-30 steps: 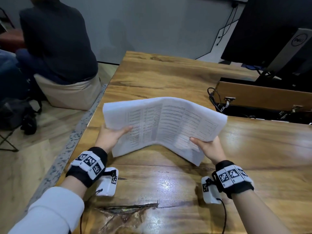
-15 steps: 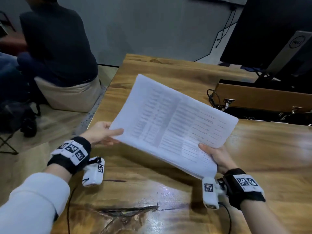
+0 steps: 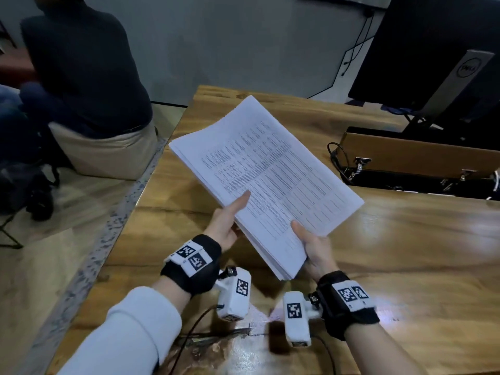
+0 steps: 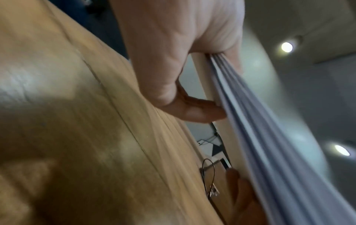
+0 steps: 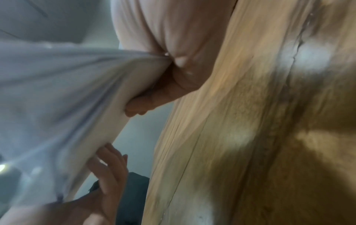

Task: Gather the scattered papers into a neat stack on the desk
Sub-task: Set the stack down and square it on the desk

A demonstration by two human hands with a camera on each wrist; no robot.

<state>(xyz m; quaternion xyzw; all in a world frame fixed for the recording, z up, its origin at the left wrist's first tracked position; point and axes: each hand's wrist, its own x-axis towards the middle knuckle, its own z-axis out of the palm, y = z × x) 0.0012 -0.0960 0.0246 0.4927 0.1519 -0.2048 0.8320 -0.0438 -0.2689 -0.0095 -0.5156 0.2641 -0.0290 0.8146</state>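
A thick stack of printed white papers (image 3: pixel 267 174) is lifted off the wooden desk (image 3: pixel 405 255), tilted with its far corner pointing away. My left hand (image 3: pixel 230 220) grips its left long edge, thumb on top and fingers underneath. My right hand (image 3: pixel 315 246) grips the near corner the same way. The left wrist view shows the stack's edge (image 4: pixel 250 121) with its separate sheets, my left fingers (image 4: pixel 192 112) curled under it. In the right wrist view, blurred, the papers (image 5: pixel 57 91) bend over my right fingers (image 5: pixel 148 103), and my left hand (image 5: pixel 109 170) shows beneath.
A dark monitor on a silver stand (image 3: pixel 446 63) stands at the back right. In front of it lies a brown box (image 3: pixel 422 155) with cables and clips. A seated person in dark clothes (image 3: pixel 81 63) is beyond the desk's left edge. Bare desk wood lies right of my hands.
The stack has turned from lying crosswise to pointing away from me. My left hand let go, then took hold again lower on the left edge. My right hand kept its hold on the near corner.
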